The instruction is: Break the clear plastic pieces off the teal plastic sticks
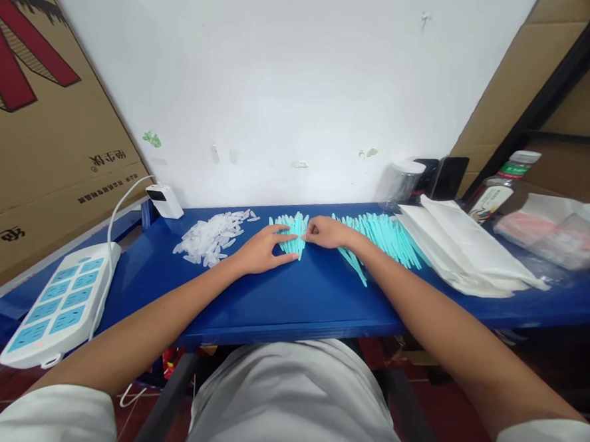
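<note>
My left hand (262,249) lies over the left side of a small row of slim turquoise sticks (289,224). Its fingers are spread and rest on the sticks, with the thumb near their lower tips. At the right edge of the same row, my right hand (327,231) is closed in a pinch on a turquoise stick, mostly hidden by the fingers. A larger pile of turquoise sticks (386,236) spreads out to the right, partly behind my right wrist. Left of my left hand is a heap of small translucent white pieces (211,237), shaped like slim caps.
All this lies on a blue table (270,306) against a white wall. White paper bags (468,248), a bottle (502,183), a clear jar (402,181) and pink items in plastic (549,226) are at right. A power strip (65,303) and white charger (165,201) sit left.
</note>
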{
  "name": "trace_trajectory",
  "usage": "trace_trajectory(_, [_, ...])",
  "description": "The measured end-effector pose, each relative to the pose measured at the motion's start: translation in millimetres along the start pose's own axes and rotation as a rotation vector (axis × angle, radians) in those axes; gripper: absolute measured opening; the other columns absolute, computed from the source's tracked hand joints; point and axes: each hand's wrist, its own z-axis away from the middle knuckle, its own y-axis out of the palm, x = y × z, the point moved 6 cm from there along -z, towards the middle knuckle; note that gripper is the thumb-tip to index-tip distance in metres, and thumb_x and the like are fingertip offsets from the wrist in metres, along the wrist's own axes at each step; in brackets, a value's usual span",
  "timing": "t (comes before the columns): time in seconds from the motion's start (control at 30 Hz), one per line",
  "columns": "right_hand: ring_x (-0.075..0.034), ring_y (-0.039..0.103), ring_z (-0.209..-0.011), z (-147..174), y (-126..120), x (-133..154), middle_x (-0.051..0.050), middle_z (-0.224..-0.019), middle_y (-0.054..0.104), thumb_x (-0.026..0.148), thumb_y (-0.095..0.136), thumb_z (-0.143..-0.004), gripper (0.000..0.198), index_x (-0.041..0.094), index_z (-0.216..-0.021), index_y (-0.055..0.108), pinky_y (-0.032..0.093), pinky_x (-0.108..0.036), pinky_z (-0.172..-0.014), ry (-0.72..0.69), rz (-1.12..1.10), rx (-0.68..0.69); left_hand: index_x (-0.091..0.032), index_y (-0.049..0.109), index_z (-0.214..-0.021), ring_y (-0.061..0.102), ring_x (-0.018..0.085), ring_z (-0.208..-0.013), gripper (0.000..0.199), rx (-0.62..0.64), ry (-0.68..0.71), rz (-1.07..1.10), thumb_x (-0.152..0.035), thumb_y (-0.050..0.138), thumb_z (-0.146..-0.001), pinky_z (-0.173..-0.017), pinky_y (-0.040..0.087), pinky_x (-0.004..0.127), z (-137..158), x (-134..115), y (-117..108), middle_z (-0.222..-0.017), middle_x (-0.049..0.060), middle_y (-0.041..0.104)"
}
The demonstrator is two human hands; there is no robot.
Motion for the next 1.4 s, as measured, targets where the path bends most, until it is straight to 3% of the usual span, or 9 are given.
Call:
trace_trajectory(0.13, [-0.019, 0.069, -0.081, -4.2, 1.9, -4.3, -0.007, -0.096, 0.078, 0.036, 0.066, -0.095, 0.019, 0.018, -0.089, 0.071, 0.043, -0.026, -0.062, 0.027, 0.008, -0.066, -0.031, 0.055, -0.154, 0.041, 0.034, -0.149, 0.07, 0.003, 0.03, -0.011, -0.071, 0.05, -0.097, -0.121, 0.037, 0.052, 0.6, -1.8, 1.2, -0.163, 0.01, 0.044])
trace_trajectory(0.6, [-0.023, 0.07, -0.088, -13.1, 0.0, -17.2, -0.008, -0.1, 0.077, 0.047, 0.058, -0.1, 0.028, 0.021, -0.1, 0.067, 0.041, -0.03, -0.065, 0.089, 0.084, -0.261, -0.029, 0.066, -0.143, 0.047, 0.033, -0.144, 0.064, -0.038, 0.049, -0.009, -0.071, 0.051, -0.096, -0.12, 0.04, 0.047, -0.2, -3.5, 1.5, -0.158, 0.009, 0.05])
trace_trajectory(0.77, [-0.028, 0.071, -0.09, 0.3, -32.6, -29.1, -0.012, -0.096, 0.077, 0.046, 0.061, -0.099, 0.028, 0.02, -0.097, 0.071, 0.045, -0.033, -0.068, 0.208, 0.18, -0.326, -0.024, 0.066, -0.14, 0.058, 0.033, -0.129, 0.066, -0.174, -0.002, -0.095, -0.07, 0.051, -0.096, -0.109, 0.046, 0.046, -1.5, 2.6, -34.0, -0.139, 0.013, 0.062])
trace_trajectory(0.83, [-0.029, 0.071, -0.087, 6.6, -43.1, -35.5, -0.015, -0.094, 0.077, 0.05, 0.064, -0.096, 0.033, 0.019, -0.095, 0.073, 0.047, -0.034, -0.068, 0.253, 0.212, -0.284, -0.021, 0.073, -0.12, 0.066, 0.031, -0.107, 0.058, -0.193, -0.115, -0.188, -0.068, 0.048, -0.097, -0.094, 0.051, 0.044, 0.6, 18.5, -56.1, -0.114, 0.013, 0.071])
trace_trajectory(1.0, [-0.03, 0.072, -0.081, 19.9, -50.5, -39.6, -0.017, -0.085, 0.075, 0.065, 0.072, -0.085, 0.048, 0.017, -0.082, 0.073, 0.049, -0.036, -0.065, 0.284, 0.316, -0.064, -0.024, 0.071, -0.095, 0.068, 0.029, -0.08, 0.053, 0.089, -0.409, -0.287, -0.074, 0.068, -0.078, -0.068, 0.047, 0.035, 15.7, 71.6, -85.0, -0.085, 0.008, 0.073])
trace_trajectory(1.13, [-0.033, 0.072, -0.079, 26.8, -47.9, -44.3, -0.018, -0.083, 0.074, 0.078, 0.074, -0.075, 0.062, 0.017, -0.082, 0.073, 0.051, -0.039, -0.065, 0.353, 0.347, 0.062, -0.025, 0.068, -0.102, 0.07, 0.029, -0.083, 0.068, 0.227, -0.462, -0.209, -0.078, 0.079, -0.06, -0.064, 0.047, 0.033, 25.1, 89.6, -86.2, -0.1, 0.007, 0.075])
trace_trajectory(1.23, [-0.035, 0.073, -0.081, 26.9, -43.0, -49.7, -0.017, -0.087, 0.074, 0.076, 0.082, -0.068, 0.062, 0.016, -0.085, 0.073, 0.053, -0.041, -0.068, 0.398, 0.367, 0.127, -0.024, 0.062, -0.122, 0.071, 0.03, -0.085, 0.092, 0.278, -0.504, -0.164, -0.078, 0.084, -0.051, -0.063, 0.049, 0.033, 29.3, 93.8, -82.8, -0.105, 0.009, 0.074])
trace_trajectory(1.3, [-0.036, 0.073, -0.083, 24.4, -39.8, -50.2, -0.017, -0.089, 0.075, 0.07, 0.084, -0.07, 0.057, 0.017, -0.087, 0.074, 0.054, -0.04, -0.069, 0.396, 0.376, 0.138, -0.024, 0.056, -0.133, 0.072, 0.031, -0.085, 0.103, 0.281, -0.528, -0.13, -0.079, 0.084, -0.05, -0.063, 0.049, 0.033, 30.7, 95.4, -81.2, -0.107, 0.01, 0.074])
trace_trajectory(1.4, [-0.035, 0.074, -0.085, 20.5, -37.4, -47.1, -0.017, -0.088, 0.076, 0.058, 0.081, -0.081, 0.043, 0.016, -0.088, 0.074, 0.054, -0.04, -0.07, 0.373, 0.39, 0.119, -0.024, 0.058, -0.129, 0.072, 0.032, -0.086, 0.096, 0.275, -0.541, -0.132, -0.08, 0.081, -0.055, -0.064, 0.049, 0.034, 29.9, 97.9, -78.7, -0.107, 0.011, 0.075])
